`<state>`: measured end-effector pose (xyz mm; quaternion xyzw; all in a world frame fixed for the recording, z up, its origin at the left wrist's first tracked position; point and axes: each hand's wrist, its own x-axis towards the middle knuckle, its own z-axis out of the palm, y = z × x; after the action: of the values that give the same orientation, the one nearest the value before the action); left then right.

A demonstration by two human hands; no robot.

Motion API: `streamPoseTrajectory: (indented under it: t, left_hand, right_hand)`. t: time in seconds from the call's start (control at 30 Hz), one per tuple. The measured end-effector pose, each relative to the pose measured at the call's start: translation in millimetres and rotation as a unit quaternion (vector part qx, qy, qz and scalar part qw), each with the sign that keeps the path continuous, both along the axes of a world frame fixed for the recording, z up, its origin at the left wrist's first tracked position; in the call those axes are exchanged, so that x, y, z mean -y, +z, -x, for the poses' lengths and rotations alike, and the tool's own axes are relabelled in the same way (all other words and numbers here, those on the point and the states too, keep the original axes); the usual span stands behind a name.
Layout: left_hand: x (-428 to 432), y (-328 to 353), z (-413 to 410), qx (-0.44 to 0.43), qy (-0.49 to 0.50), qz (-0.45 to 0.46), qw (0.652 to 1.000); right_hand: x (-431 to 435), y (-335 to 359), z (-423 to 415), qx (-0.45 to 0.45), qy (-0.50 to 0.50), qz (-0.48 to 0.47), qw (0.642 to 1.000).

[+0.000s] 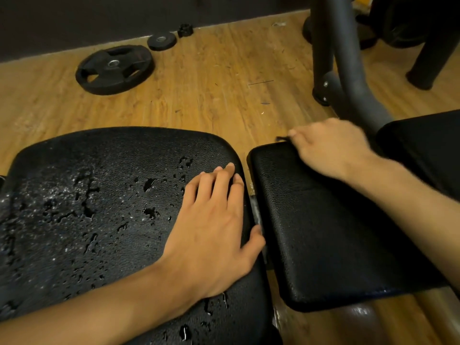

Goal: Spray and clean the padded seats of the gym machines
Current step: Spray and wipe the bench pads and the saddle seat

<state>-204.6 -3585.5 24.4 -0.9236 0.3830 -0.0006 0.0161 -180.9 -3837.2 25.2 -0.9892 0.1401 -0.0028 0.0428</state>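
A wide black padded seat (99,195) fills the lower left, its surface wet with droplets and small puddles. My left hand (214,227) lies flat on its right side, fingers straight and thumb over the edge. To the right lies a narrower black pad (323,232) that looks mostly dry. My right hand (333,148), blurred, sits at that pad's far edge with its fingers curled. A small dark scrap of cloth (281,138) sticks out by its fingertips; the rest of the cloth is hidden under the hand.
A large black weight plate (114,68), a small plate (161,41) and a collar (185,29) lie on the wooden floor by the dark wall. A grey machine frame (348,70) rises at the right, with another black pad (428,145) behind my right arm.
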Motion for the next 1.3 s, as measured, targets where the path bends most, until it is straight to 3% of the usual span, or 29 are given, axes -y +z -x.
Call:
streamPoseTrajectory:
  t: [0.13,0.27,0.57,0.77,0.87,1.0,1.3]
  left_hand:
    - [1,0,0,0.004,0.0,0.006,1.0]
    - [-1,0,-1,0.002,0.0,0.009,1.0]
    - [-1,-1,-1,0.008,0.0,0.001,1.0]
    - [0,-3,-1,0.013,0.0,0.006,1.0]
    - [0,-2,-1,0.009,-0.001,0.008,1.0]
    - [-1,-3,-3,0.014,-0.006,0.033,0.999]
    - [-32,38,-15,0.01,-0.034,0.046,0.998]
  right_hand:
    - [-62,-1,-19,0.016,0.11,-0.058,0.992]
    - [-58,-5,-20,0.04,0.141,-0.082,0.986]
    - [48,-7,12,0.046,0.071,-0.065,0.994]
    - [13,-14,2,0.075,0.127,-0.002,0.989]
    - [7,-15,-7,0.122,0.141,-0.021,0.982]
    - [-8,-15,-14,0.2,0.151,0.03,0.968]
    - [-89,24,12,0.247,0.115,0.038,0.961]
